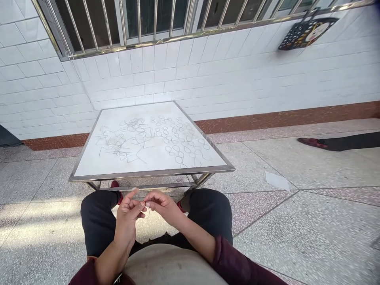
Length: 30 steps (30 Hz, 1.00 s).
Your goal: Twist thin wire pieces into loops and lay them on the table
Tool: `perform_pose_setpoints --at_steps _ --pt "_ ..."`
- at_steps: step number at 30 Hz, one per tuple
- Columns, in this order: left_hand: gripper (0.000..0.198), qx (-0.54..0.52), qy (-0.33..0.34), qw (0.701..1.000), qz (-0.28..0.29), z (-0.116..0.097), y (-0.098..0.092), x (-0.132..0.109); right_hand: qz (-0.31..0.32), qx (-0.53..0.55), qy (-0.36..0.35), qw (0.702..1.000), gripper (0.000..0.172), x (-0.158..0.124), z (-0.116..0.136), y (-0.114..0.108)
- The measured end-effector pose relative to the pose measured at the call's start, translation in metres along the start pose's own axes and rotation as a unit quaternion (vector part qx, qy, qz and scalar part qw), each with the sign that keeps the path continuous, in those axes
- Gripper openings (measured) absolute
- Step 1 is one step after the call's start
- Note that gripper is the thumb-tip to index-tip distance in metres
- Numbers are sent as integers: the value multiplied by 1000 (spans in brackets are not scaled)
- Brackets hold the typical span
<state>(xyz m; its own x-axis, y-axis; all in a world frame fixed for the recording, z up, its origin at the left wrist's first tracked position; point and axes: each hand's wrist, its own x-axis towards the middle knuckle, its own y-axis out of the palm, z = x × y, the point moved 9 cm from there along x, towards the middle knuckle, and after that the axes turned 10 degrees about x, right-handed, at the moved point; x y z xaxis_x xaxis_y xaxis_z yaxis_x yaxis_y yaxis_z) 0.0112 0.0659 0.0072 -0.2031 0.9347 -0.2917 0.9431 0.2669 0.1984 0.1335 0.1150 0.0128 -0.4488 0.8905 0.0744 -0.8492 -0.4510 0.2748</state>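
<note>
My left hand (128, 215) and my right hand (162, 205) meet above my lap, fingers pinched together on a thin piece of wire (146, 213) that curls between them. Both hands hover just before the near edge of a low white table (89, 164) with a metal rim. On the tabletop lie several bent wire pieces (124, 138) at the left and several small wire loops (184, 138) at the right.
A white tiled wall with a barred window stands behind the table. The floor is speckled stone, with a scrap of paper (277, 181) at the right. Another person's shoe and dark trouser leg (326, 142) lie at far right. A patterned bag (305, 33) hangs on the wall.
</note>
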Motion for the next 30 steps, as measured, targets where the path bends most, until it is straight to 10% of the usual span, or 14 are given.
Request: perform_pose_setpoints --at_steps 11,21,26,30 --pt "54 54 52 997 -15 -1 1 21 -32 44 69 996 31 12 -12 -9" --pt "46 70 134 989 1 -24 46 80 -138 -46 64 987 28 48 7 -54" --pt "56 87 130 987 25 -35 61 101 -148 -120 90 978 27 84 23 -92" --pt "49 123 122 985 21 -34 38 98 -192 -203 120 953 19 129 36 -151"
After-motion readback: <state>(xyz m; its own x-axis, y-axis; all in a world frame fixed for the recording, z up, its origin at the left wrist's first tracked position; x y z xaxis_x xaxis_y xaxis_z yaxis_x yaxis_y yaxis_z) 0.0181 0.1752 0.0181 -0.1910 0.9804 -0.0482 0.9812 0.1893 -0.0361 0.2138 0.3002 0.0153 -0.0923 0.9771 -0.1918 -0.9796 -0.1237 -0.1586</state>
